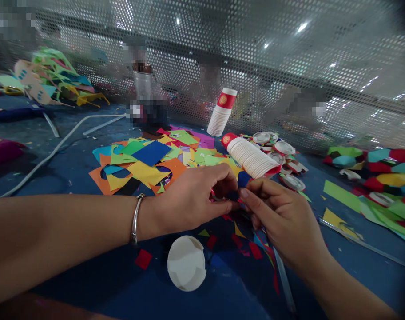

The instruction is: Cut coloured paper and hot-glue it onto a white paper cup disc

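Note:
My left hand [196, 198], with a silver bangle at the wrist, curls its fingers and thumb together over the middle of the table. Its fingertips meet those of my right hand [282, 218], which is closed in a pinch. Small dark blue and red bits show between the two hands; what they hold is mostly hidden by the fingers. Below my right hand lie thin red and blue strips [274, 266]. A cut-down white paper cup [186, 263] sits on the table in front of my hands, with small red scraps [143, 259] around it.
Behind my hands spreads a pile of coloured paper [149, 173]. One stack of paper cups [220, 113] leans upright; another stack [252, 155] lies down beside cut cup pieces [284, 149]. Glue sticks [365, 244] and colourful paper crafts [389, 178] lie right. A perforated metal screen [256, 53] stands behind.

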Available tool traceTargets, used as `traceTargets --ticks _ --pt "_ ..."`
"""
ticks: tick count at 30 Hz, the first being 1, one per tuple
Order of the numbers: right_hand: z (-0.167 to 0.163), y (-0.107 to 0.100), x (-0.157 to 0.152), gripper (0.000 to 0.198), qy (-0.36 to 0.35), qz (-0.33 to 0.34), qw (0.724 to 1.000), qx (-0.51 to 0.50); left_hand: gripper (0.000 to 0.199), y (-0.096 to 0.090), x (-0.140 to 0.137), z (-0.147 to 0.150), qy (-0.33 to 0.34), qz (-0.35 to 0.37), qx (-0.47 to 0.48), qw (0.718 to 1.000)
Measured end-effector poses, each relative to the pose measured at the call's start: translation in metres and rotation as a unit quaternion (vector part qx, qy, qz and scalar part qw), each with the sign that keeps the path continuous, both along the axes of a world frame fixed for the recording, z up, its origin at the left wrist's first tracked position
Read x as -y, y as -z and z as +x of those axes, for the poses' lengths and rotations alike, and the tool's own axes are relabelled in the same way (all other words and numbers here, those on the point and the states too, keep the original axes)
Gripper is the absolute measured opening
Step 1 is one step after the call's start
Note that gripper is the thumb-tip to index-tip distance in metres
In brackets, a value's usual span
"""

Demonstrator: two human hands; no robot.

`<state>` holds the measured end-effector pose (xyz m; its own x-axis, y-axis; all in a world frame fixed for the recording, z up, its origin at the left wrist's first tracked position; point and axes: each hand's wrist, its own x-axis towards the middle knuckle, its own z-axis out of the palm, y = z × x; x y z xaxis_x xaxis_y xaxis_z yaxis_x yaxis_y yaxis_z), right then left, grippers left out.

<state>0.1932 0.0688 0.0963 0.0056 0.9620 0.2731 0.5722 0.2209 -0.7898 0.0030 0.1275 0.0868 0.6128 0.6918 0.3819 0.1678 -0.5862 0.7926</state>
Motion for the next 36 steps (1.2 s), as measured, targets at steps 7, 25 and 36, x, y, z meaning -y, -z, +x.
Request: traceTargets --ticks 7,25,36 --pt "-0.003 0.002 -0.001 0.028 -0.007 0.027 0.999 0.038 0.013 0.002 -0.001 0.003 -0.001 -0.046 0.005 0.999" --pt "-0.001 0.0 -0.003 0.018 0.021 0.02 0.999 0.013 0.016 0.003 -0.004 0.014 0.031 -0.388 0.182 0.903" --pt "0.001 0.001 -0.002 0.02 0.01 0.024 0.999 0.028 0.016 0.007 -0.005 0.013 0.055 -0.293 0.091 0.95"
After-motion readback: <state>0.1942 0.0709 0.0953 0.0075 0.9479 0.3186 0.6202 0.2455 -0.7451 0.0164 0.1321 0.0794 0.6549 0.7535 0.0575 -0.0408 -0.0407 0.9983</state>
